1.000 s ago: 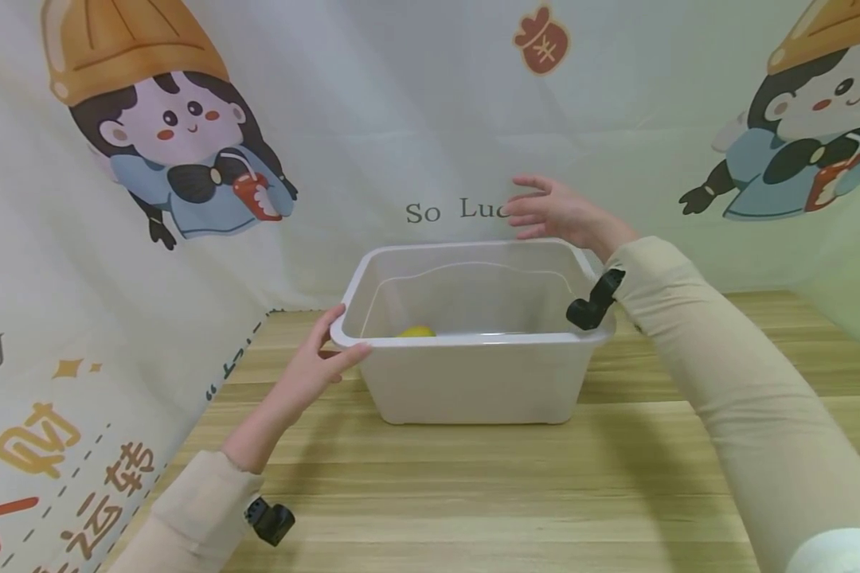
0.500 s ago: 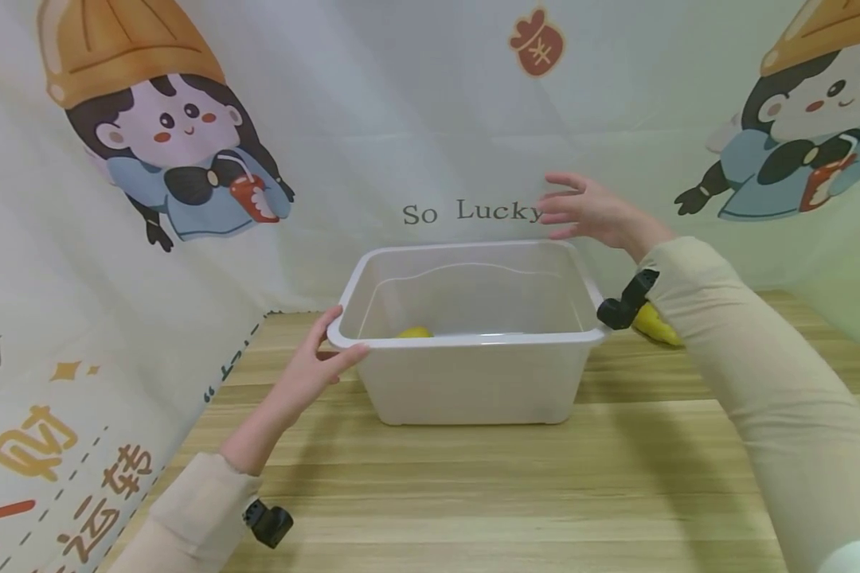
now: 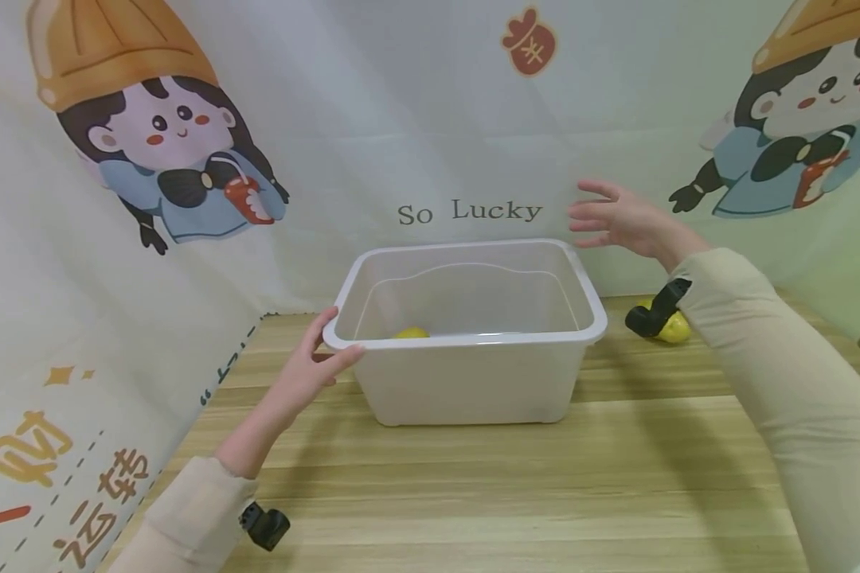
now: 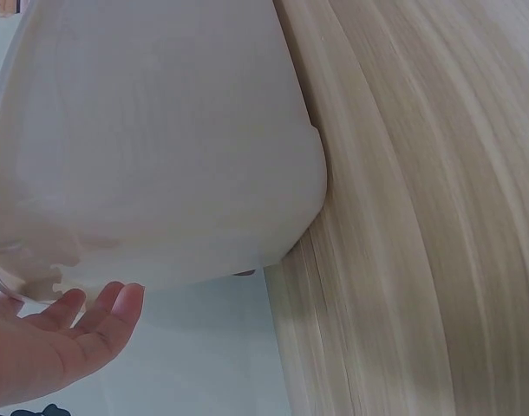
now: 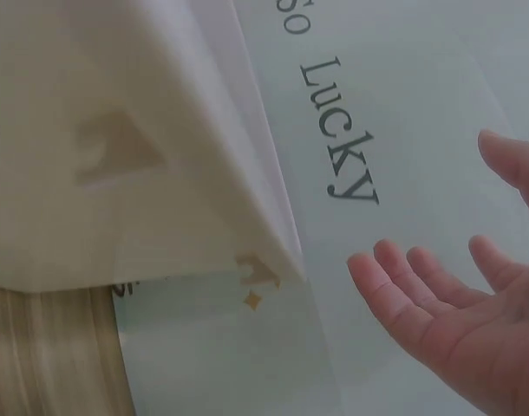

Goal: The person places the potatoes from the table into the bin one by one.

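Observation:
A white plastic storage box [image 3: 466, 382] stands on the table in the head view. My left hand [image 3: 308, 366] holds its near left corner, the thumb on the front of the rim and a finger along the left side; in the left wrist view its fingers bend against the outer wall. Inside the box, only the top of a rounded yellow thing [image 3: 412, 333] shows over the near rim. My right hand [image 3: 631, 223] is in the air by the far right corner, its fingers spread and nothing in them.
A yellow, rounded thing [image 3: 677, 328] lies on the wooden table [image 3: 473, 493] right of the box, partly hidden by the right wrist's black camera [image 3: 655, 312]. A printed cloth [image 3: 373, 119] hangs behind the box and along the left side.
My right hand has moved right, away from above the box's far right corner. The yellow thing on the table has come into sight. My left hand has stayed on the corner.

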`<state>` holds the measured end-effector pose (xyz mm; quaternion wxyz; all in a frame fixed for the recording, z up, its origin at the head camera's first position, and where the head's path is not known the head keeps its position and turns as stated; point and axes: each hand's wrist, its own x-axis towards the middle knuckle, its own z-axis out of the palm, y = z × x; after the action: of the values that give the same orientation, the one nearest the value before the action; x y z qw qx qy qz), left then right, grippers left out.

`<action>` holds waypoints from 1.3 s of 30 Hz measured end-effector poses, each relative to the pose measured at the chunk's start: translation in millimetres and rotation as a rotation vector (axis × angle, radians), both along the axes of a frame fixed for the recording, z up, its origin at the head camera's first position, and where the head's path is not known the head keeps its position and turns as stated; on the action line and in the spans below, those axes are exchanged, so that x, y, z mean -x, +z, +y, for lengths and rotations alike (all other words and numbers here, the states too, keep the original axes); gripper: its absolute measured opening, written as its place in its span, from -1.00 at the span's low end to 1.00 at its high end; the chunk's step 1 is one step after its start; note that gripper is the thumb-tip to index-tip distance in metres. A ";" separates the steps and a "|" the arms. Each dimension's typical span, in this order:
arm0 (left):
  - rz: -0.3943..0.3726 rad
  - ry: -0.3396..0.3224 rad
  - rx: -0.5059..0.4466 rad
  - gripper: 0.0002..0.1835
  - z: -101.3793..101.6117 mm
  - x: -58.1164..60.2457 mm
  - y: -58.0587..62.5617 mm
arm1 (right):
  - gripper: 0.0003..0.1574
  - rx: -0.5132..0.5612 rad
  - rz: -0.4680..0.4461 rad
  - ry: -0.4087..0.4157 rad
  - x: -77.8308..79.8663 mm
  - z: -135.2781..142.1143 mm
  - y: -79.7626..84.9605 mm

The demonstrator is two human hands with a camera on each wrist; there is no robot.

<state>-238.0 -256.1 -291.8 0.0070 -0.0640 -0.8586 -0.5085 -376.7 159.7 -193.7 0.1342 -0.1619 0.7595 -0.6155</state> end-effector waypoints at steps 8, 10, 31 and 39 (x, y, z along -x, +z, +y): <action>-0.001 -0.001 0.000 -0.17 0.1 0.1 0.0 | -0.03 -0.043 0.017 -0.020 -3.7 21.4 -9.2; -0.002 -0.001 0.000 -0.16 0.1 0.3 0.1 | -0.02 -0.071 0.023 -0.024 -3.4 27.1 -12.4; 0.003 -0.008 0.009 -0.17 0.8 -0.1 1.0 | 0.02 -0.315 0.137 -0.038 -4.5 71.0 -50.0; 0.002 -0.005 0.007 -0.18 0.4 -0.1 0.5 | 0.06 -0.399 0.150 -0.035 -6.0 76.7 -61.3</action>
<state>-237.9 -255.7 -291.3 0.0065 -0.0669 -0.8602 -0.5054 -370.7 236.4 -255.0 0.0960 -0.1646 0.8768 -0.4415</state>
